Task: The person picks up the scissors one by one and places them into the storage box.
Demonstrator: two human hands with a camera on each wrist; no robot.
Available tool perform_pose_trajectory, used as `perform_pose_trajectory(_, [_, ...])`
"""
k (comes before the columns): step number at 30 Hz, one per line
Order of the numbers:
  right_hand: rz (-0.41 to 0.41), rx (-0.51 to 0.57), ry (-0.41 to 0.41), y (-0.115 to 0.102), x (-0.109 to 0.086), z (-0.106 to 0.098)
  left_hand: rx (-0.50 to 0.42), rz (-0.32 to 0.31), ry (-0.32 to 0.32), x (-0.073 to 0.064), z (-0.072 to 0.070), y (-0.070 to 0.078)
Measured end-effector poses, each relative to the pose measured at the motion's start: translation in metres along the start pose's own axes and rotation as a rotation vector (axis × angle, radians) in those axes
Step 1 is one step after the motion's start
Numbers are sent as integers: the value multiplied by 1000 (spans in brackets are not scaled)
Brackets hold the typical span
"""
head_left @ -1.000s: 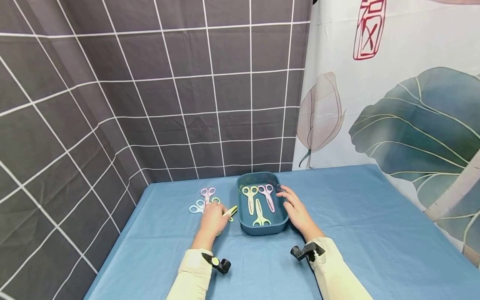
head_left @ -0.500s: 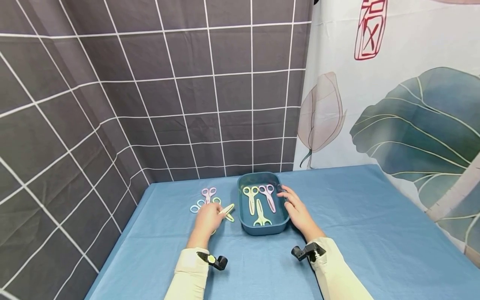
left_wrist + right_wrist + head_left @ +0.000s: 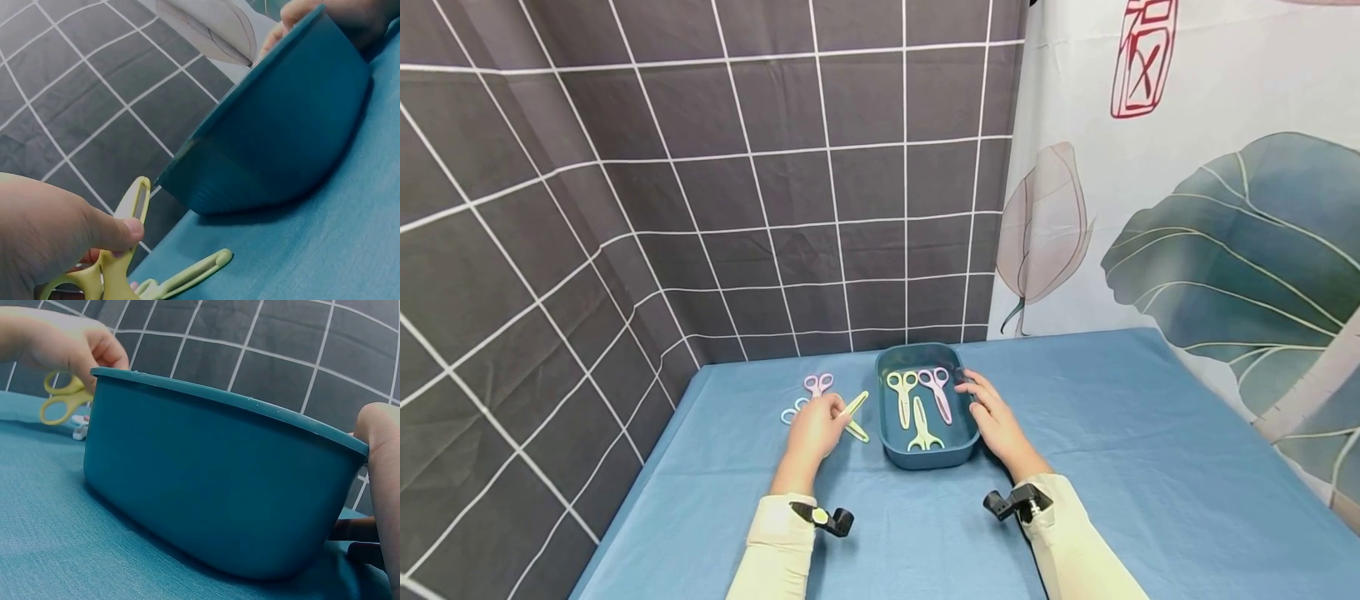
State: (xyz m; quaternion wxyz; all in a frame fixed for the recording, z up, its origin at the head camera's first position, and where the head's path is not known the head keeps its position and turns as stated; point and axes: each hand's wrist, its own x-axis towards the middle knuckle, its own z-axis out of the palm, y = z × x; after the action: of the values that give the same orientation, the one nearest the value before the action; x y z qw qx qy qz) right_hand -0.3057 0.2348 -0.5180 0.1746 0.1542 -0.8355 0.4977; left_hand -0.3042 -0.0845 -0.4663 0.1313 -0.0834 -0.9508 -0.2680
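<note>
Between thumb and fingers my left hand (image 3: 814, 429) pinches a pair of yellow scissors (image 3: 115, 275), blades tilted up and handle loops hanging below, as the right wrist view shows. Just beneath lies a pair of green scissors (image 3: 197, 272) on the blue cloth, partly hidden by the hand. My right hand (image 3: 998, 421) holds the right rim of the blue-green plastic bin (image 3: 928, 460), some fingers over the edge and others low along the outer wall. Inside the bin rest yellow scissors (image 3: 903, 408), pink scissors (image 3: 940, 400) and light green scissors (image 3: 921, 429).
Beyond my left hand lie pink-handled scissors (image 3: 817, 384) and light blue scissors handles (image 3: 789, 416), both partly covered by the hand. A dark grid curtain (image 3: 790, 192) hangs behind and left of the table. A white printed curtain (image 3: 1067, 83) hangs behind on the right.
My left hand has lifted the yellow scissors slightly off the group and drawn a little left, with the blades now angled more upward. The right hand stays at the bin's rim.
</note>
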Motion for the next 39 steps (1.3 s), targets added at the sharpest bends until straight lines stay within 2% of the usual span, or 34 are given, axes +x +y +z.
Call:
perform_pose_trajectory(5, [10, 9, -2, -2, -1, 0, -74, -29, -8, 0, -6, 6])
perform_pose_trajectory(14, [28, 9, -12, -3, 2, -1, -119, -1, 6, 0, -15, 15])
perform_pose_trajectory(21, [7, 25, -6, -3, 4, -2, -163, 38, 60, 1, -17, 19])
perform_pose_trajectory(28, [18, 39, -8, -3, 2, -2, -222, 64, 92, 0, -19, 24])
perform_pose_trajectory(33, [11, 47, -3, -2, 1, -2, -328, 89, 156, 0, -20, 28])
perform_pose_trajectory(37, [15, 40, -2, -2, 1, -2, -418, 141, 221, -2, -20, 31])
perform_pose_trajectory(39, [19, 36, -2, -3, 1, -2, -456, 144, 229, -3, -22, 34])
